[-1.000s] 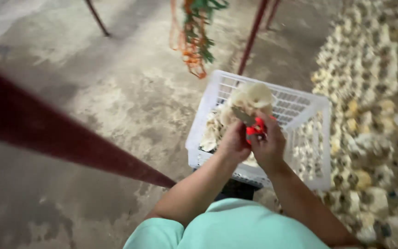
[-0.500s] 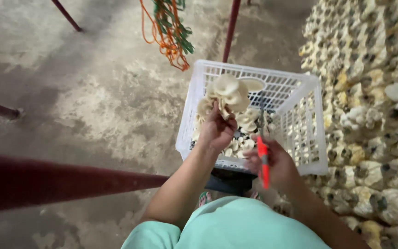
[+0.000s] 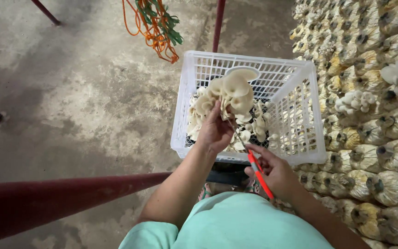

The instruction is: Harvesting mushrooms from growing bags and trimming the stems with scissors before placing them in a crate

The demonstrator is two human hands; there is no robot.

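Above the crate's near rim, the right hand [image 3: 272, 171] holds a red-handled knife [image 3: 260, 173], its grip closed round the handle and the blade tip up at the stem. The left hand [image 3: 215, 131] has its grip pinched on a mushroom cluster [image 3: 233, 92] held over the crate [image 3: 300, 92]. Trimming looks in hand; a short, controlled cut near the fingers seems called for. Bags [image 3: 378, 152] crowd the crate's right side; bare floor [image 3: 79, 92] lies left, a red bar [image 3: 51, 203] low.
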